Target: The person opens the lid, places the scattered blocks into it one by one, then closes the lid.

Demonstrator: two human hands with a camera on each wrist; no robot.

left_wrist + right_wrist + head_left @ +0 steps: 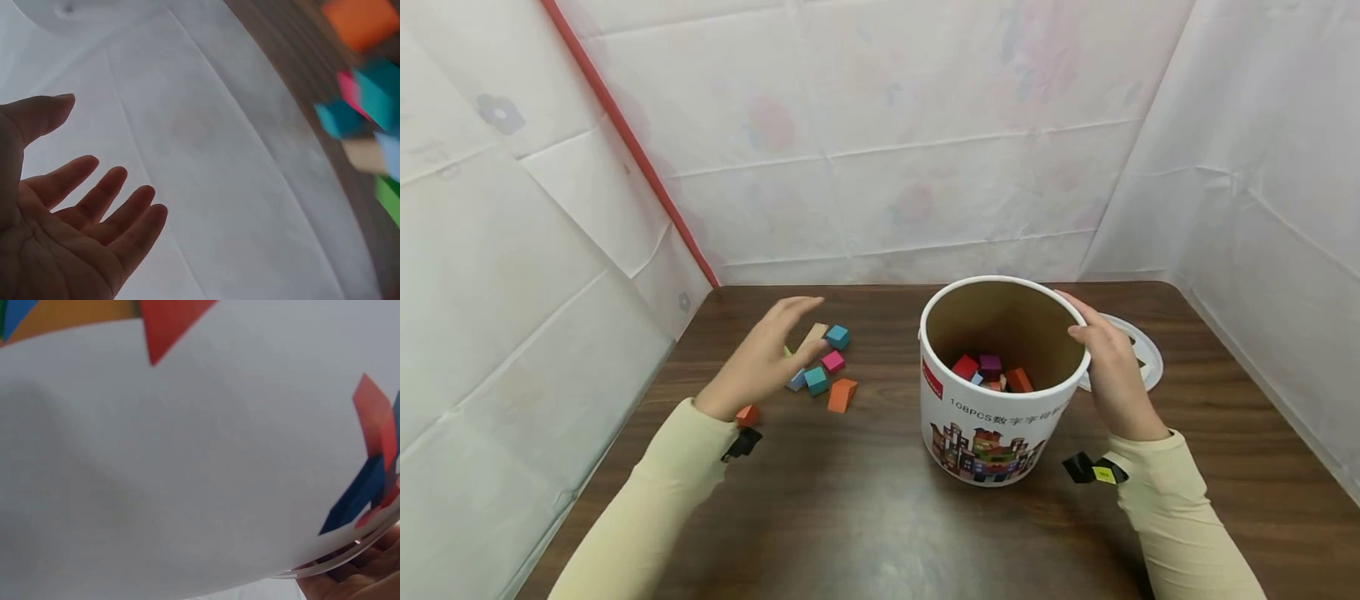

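Note:
A white round tub (pixel 992 425) printed with coloured buildings stands on the brown table (pixel 865 517), with several coloured blocks (pixel 992 372) inside. My right hand (pixel 1108 367) grips the tub's right rim; in the right wrist view the tub wall (pixel 187 462) fills the frame and only my right hand's fingertips (pixel 362 581) show at the bottom right. My left hand (pixel 767 354) hovers open above the table, holding nothing, its fingers (pixel 106 200) spread. Just right of it lie loose blocks: teal (pixel 816 380), pink (pixel 832 361), orange (pixel 842 394), blue (pixel 838 337).
The tub's white lid (pixel 1138 354) lies flat behind my right hand. A small red-orange block (pixel 747 414) sits under my left wrist. White sheeting (pixel 880 142) walls the table on three sides, with a red strip (pixel 632 142) at the left corner.

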